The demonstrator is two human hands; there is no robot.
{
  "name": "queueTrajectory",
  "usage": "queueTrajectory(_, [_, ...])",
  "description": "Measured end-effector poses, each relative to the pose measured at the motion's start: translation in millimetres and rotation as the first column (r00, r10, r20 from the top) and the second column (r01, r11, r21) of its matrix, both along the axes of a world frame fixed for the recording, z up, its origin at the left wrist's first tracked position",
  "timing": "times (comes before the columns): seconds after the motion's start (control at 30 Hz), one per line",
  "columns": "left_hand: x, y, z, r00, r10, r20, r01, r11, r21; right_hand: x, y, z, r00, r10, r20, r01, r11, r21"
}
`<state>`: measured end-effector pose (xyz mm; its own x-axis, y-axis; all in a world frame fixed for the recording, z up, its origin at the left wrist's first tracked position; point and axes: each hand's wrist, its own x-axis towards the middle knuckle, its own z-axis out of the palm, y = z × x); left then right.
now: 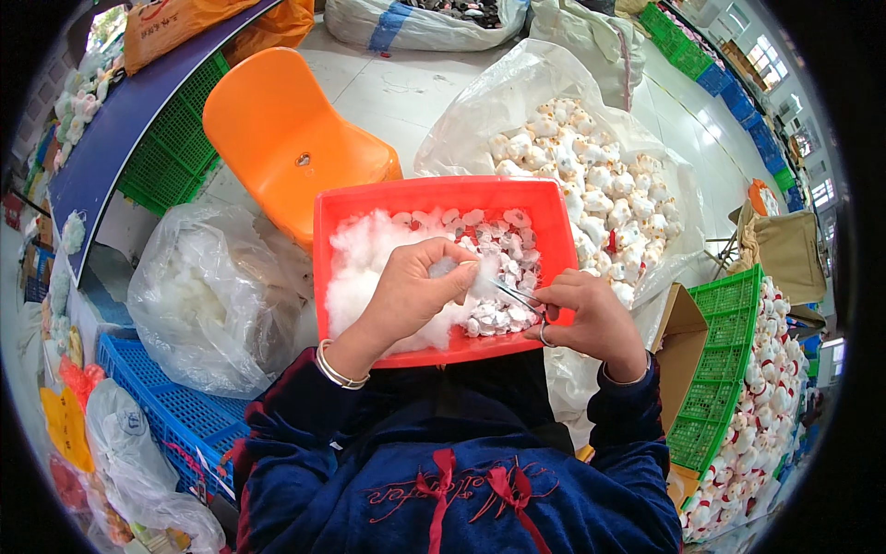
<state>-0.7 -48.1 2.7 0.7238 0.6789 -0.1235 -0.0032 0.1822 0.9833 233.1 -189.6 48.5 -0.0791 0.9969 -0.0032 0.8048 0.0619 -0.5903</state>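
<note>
A red plastic tray (434, 196) rests on my lap, holding white stuffing fluff (360, 268) on its left side and several small flat toy skins (503, 277) on its right. My left hand (411, 291) is over the tray and pinches a small white toy piece with a tuft of fluff (457, 270). My right hand (591, 319) sits at the tray's near right corner and grips thin metal tweezers (517, 294), whose tips point left toward the piece in my left hand.
An orange plastic chair (286, 138) stands behind the tray. A large clear bag of stuffed white toys (591, 166) is at the right, a clear bag of fluff (208, 295) at the left. Green crates (729, 369) of toys stand right; blue crates (175, 406) left.
</note>
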Motion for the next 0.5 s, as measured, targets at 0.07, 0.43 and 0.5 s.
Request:
queueTrajectory(0.07, [-1, 7, 9, 0.997, -0.048, -0.058, 0.051, 0.997, 0.051, -1, -2, -1, 1.0, 0.014, 0.012, -0.015, 0.999, 0.038])
queueTrajectory(0.43, [-4, 4, 18, 0.992, -0.095, -0.078, 0.107, 0.979, 0.173, 5, -4, 6, 0.982, 0.01, -0.19, -0.04, 0.988, -0.152])
queueTrajectory(0.5, [0, 2, 20, 0.996, -0.044, -0.072, 0.055, 0.985, 0.161, 5, -6, 0, 0.986, -0.036, -0.165, 0.015, 0.992, -0.125])
